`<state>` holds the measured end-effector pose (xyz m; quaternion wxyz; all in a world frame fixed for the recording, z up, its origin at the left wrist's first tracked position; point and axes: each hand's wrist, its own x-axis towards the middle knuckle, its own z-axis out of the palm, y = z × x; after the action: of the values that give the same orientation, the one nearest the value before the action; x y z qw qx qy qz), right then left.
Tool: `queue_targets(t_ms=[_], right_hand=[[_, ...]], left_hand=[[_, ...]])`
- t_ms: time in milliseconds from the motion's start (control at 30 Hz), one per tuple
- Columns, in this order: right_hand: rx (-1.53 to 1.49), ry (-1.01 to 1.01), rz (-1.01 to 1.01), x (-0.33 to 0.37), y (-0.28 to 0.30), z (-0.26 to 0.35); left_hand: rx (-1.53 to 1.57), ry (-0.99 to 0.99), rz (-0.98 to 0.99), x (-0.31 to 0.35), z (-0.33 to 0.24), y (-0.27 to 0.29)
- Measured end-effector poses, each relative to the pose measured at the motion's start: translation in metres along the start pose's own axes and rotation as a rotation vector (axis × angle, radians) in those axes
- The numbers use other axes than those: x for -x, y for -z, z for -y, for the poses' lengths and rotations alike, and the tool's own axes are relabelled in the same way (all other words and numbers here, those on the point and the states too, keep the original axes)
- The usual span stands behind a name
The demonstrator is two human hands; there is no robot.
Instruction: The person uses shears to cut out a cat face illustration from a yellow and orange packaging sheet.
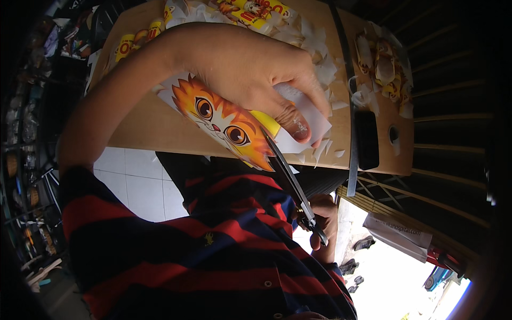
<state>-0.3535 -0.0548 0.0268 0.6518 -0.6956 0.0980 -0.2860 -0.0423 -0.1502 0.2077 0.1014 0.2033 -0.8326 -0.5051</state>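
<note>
My left hand (261, 80) reaches over the table with its thumb and fingers pinching a printed paper sheet (314, 125). On the sheet is an orange-and-white cartoon cat face (216, 120) with large eyes, spiky fur and a yellow patch beside it. A pair of scissors (292, 186) is gripped by its handles in my right hand (324, 216), below the table's front edge. The blades point up and left, with the tips against the sheet at the right side of the cat face. Part of my right fingers is hidden behind the handles.
White paper scraps (320, 50) lie over the wooden table (154, 133). Yellow-and-orange printed cutouts (253, 13) are heaped at the far side, with another pile (386, 69) at right. A dark phone (368, 140) lies near a dark strip (349, 106). A white bag (397, 234) hangs below right.
</note>
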Motion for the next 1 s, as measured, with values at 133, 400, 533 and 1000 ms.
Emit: queue_targets(t_ms=[133, 400, 533, 1000], right_hand=[[-0.012, -0.148, -0.053, 0.003, -0.003, 0.008], [0.051, -0.238, -0.375, 0.005, -0.026, 0.029], [-0.033, -0.272, -0.377, -0.028, -0.038, 0.025], [-0.084, -0.201, -0.340, -0.049, -0.050, 0.018]], left_hand=[[-0.198, 0.156, -0.141, 0.012, 0.006, 0.003], [-0.218, 0.181, -0.818, 0.031, 0.036, -0.022], [-0.021, 0.150, -1.059, 0.024, 0.040, -0.042], [-0.004, 0.083, -1.312, 0.017, 0.048, -0.054]])
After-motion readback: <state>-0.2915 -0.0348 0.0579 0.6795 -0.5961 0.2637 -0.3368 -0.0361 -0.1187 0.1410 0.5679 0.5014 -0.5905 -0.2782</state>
